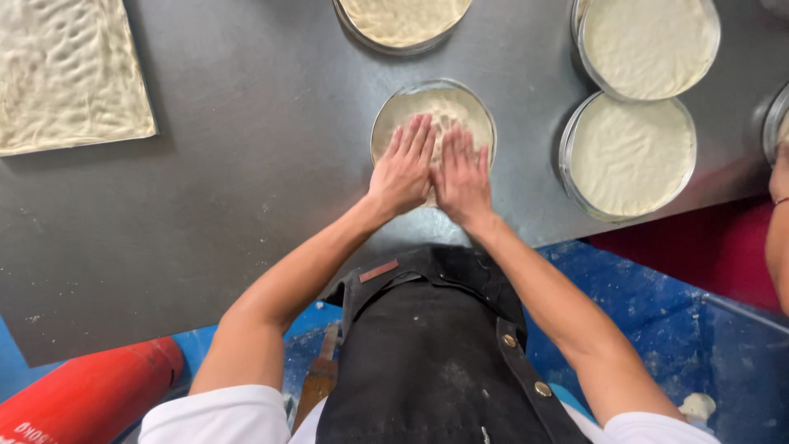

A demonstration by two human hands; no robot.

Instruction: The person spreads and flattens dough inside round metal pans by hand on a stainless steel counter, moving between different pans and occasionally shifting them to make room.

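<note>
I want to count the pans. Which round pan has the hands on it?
The middle round pan, nearest the person's apron: both the left hand and right hand lie flat on its dough. The other pans sit untouched.

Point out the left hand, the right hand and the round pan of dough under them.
left hand (403, 168), head view, back of hand
right hand (462, 177), head view, back of hand
round pan of dough (448, 100), head view, bare dough
</note>
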